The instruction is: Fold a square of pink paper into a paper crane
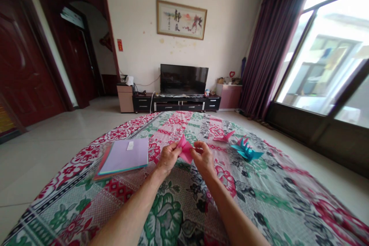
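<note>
Between my two hands, over the middle of the table, is a folded piece of pink origami paper. My left hand pinches its left edge with thumb and fingers. On the other side, my right hand grips the right edge, thumb in front. The paper comes to a point at the top and spreads into flaps lower down. To the right lie finished-looking folded cranes: a blue paper crane with pink ones close behind it, and a separate pink paper crane. The fingertips behind the paper are partly hidden.
A stack of coloured paper sheets, lilac on top with a small white label, lies at the left. A patterned tablecloth covers the round table. Beyond stand a television on a black cabinet and a purple curtain.
</note>
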`<state>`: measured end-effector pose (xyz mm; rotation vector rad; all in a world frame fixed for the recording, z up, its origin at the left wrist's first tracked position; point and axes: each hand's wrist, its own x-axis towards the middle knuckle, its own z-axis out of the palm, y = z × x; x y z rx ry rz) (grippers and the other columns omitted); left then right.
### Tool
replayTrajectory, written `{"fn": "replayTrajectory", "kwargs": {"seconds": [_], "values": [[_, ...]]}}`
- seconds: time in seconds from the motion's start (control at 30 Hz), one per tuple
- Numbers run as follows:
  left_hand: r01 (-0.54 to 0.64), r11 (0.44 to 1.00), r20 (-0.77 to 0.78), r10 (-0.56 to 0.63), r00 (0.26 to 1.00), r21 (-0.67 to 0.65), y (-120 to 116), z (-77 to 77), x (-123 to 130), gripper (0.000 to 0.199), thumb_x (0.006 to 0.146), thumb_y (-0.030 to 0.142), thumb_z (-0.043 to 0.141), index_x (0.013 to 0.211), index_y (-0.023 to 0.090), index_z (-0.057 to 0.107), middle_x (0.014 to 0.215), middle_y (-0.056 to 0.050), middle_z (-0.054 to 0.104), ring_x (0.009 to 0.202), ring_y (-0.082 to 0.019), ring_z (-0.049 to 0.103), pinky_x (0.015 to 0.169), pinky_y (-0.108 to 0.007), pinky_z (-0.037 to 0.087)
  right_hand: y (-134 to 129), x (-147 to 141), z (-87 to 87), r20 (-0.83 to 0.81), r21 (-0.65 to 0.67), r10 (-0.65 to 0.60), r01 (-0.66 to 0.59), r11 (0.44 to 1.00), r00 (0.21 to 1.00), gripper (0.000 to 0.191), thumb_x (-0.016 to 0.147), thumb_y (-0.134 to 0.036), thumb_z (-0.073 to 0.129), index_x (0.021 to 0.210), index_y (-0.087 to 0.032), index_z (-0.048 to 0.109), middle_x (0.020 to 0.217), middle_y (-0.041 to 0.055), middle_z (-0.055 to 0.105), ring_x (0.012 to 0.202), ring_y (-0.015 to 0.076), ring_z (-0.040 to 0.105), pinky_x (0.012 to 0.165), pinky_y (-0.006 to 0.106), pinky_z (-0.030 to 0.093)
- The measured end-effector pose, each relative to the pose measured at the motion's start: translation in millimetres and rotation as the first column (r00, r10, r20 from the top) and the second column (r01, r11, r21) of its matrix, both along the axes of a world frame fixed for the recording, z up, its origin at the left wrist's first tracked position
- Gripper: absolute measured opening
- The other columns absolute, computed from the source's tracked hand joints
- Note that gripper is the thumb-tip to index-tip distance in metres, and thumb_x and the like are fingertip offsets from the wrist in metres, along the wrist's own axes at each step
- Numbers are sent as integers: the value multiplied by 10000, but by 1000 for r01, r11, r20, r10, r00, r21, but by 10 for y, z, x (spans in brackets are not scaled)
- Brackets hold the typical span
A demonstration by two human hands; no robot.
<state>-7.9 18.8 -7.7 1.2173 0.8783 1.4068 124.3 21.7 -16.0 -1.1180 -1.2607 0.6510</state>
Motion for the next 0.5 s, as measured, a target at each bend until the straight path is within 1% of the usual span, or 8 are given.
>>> {"fn": "replayTrajectory", "kwargs": {"seconds": [0.1, 0.17, 0.23, 0.3, 0.4, 0.5], "values": [[-4, 1000, 26, 5, 1000, -19, 13, -14, -8, 216, 639, 325, 641, 750, 141, 661, 561, 32, 553, 525, -96, 465, 513, -194, 349, 17, 21, -35, -109, -125, 159, -172, 977, 981, 246, 643, -374, 607, 764, -161, 587, 640, -14, 587, 506, 102, 507, 472, 210, 387], [-3, 999, 51, 5, 999, -33, 15, -14, -10, 211, 630, 308, 644, 756, 140, 663, 565, 30, 558, 527, -97, 469, 512, -193, 351, 24, 25, -54, -163, -163, 213, -240, 957, 963, 239, 637, -392, 609, 703, -163, 587, 536, -42, 539, 438, 82, 438, 427, 201, 328], [5, 999, 76, -2, 997, -48, 12, -10, -8, 207, 618, 288, 648, 757, 136, 665, 570, 26, 567, 531, -100, 479, 516, -195, 362, 30, 22, -64, -199, -178, 217, -253, 951, 956, 228, 630, -389, 611, 671, -167, 577, 495, -56, 508, 411, 71, 393, 407, 199, 290], [27, 998, 98, -20, 995, -63, 9, -6, -1, 208, 613, 267, 643, 772, 135, 668, 574, 24, 580, 533, -106, 494, 530, -203, 384, 36, 17, -69, -215, -184, 219, -260, 948, 952, 217, 626, -381, 608, 657, -171, 566, 484, -60, 497, 404, 69, 379, 403, 199, 278], [46, 995, 104, -38, 994, -83, 3, -11, 11, 220, 613, 245, 632, 799, 136, 675, 571, 24, 597, 522, -113, 510, 536, -215, 404, 45, 12, -80, -213, -170, 231, -269, 948, 949, 200, 622, -363, 605, 669, -175, 556, 498, -61, 505, 412, 72, 393, 409, 197, 289], [27, 995, 71, -21, 997, -96, -4, -23, 12, 227, 613, 237, 631, 809, 135, 685, 571, 22, 610, 513, -117, 524, 533, -218, 407, 49, 11, -90, -215, -158, 249, -285, 945, 944, 187, 632, -349, 594, 692, -177, 551, 530, -58, 526, 426, 75, 415, 420, 196, 312]]}}
